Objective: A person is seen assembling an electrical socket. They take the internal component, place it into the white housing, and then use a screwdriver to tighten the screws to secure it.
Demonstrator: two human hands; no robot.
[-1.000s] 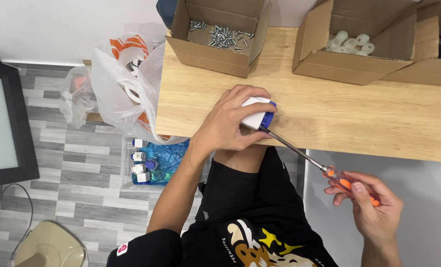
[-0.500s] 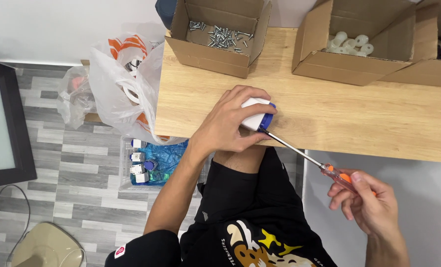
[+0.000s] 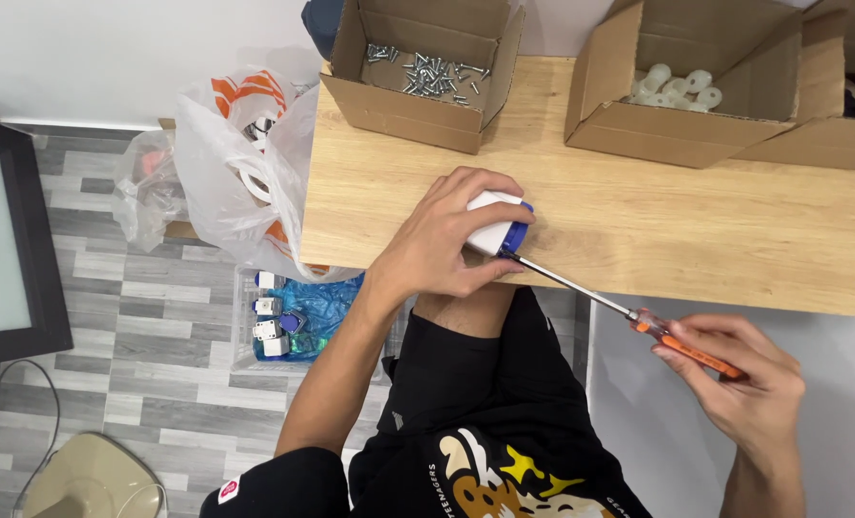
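A person seated at a light wooden tabletop [image 3: 638, 221] grips a small white plastic part with a blue end [image 3: 497, 226] in the left hand [image 3: 446, 240], fingers wrapped over its top, pressing it down near the table's front edge. The right hand [image 3: 744, 379], well apart at about 4 o'clock from the part and off the table, is closed around the orange handle of a long screwdriver with a slim steel shaft [image 3: 629, 312], whose tip meets the blue end of the part.

At 12 o'clock from the part stands an open brown cardboard box [image 3: 398, 105] holding loose silver screws [image 3: 432, 72]. At 2 o'clock, a second open cardboard box [image 3: 677, 139] holds pale white plastic ring-shaped pieces [image 3: 677, 86]; a third cardboard box [image 3: 830, 144] touches it at the right.

At 9 o'clock, off the table's left end, crumpled clear and white plastic bags with orange print [image 3: 235, 163] slump over the grey plank-patterned floor [image 3: 140, 317]. Below them, at 8 o'clock, a clear container with blue and white parts [image 3: 293, 321] sits on the floor. A dark-framed screen [image 3: 5, 240] fills the far left.
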